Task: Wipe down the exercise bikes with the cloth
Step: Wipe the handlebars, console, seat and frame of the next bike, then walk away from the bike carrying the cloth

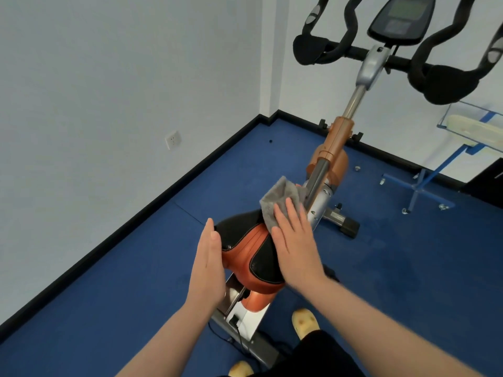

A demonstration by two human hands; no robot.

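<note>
An orange and silver exercise bike (pixel 333 156) stands in front of me, with black handlebars (pixel 340 50) and a console (pixel 401 17) at the top. Its black and orange saddle (pixel 250 246) is just below my hands. My right hand (pixel 295 244) lies flat on a grey cloth (pixel 277 200), pressing it against the saddle's front part. My left hand (pixel 208 268) rests flat, fingers together, against the saddle's left side and holds nothing.
The bike stands on a blue floor near a room corner with white walls and a black skirting board (pixel 152 197). A blue wheeled stand (pixel 424 180) with a clear tray is at the right. My yellow slippers (pixel 304 322) are beside the bike's rear base.
</note>
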